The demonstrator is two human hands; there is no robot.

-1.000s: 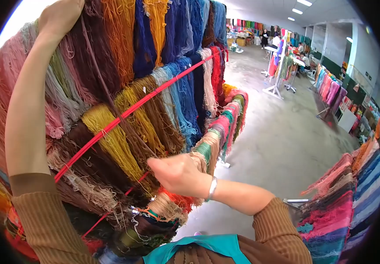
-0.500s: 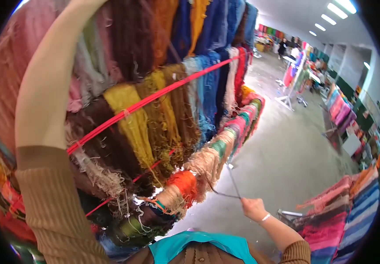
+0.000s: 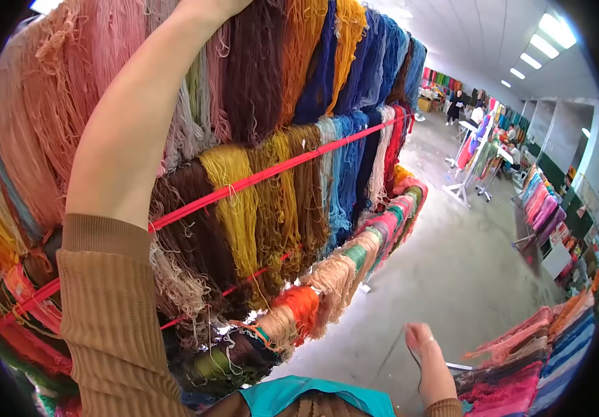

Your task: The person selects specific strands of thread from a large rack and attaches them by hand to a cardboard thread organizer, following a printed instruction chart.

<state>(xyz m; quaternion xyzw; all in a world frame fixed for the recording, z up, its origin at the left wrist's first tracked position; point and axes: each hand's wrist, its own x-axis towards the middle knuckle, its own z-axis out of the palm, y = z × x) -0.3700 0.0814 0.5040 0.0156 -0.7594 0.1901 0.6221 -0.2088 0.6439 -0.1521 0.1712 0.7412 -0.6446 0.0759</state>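
My left arm is raised across the left side, with my left hand (image 3: 224,5) at the top edge near the dark brown yarn skein (image 3: 252,76); its fingers are out of view. Low and right of centre, my right hand (image 3: 419,336) is closed on a thin dark strand of yarn (image 3: 417,361), which trails down by the wrist. A faint blurred line extends to the lower left of that hand. Peach yarn (image 3: 337,276) and orange yarn (image 3: 298,310) hang over the low rail to the left of it.
Skeins in many colours hang in tiers, crossed by a red rod (image 3: 278,162). At lower right stands another rack with pink yarn (image 3: 504,389) and blue-striped yarn (image 3: 567,354). White wheeled stands (image 3: 460,191) and people (image 3: 456,105) are farther off on the grey floor.
My right hand has moved slightly right, away from the peach yarn, and the strand no longer stretches towards the rail. The view has shifted, so the rack and my left arm appear farther right.
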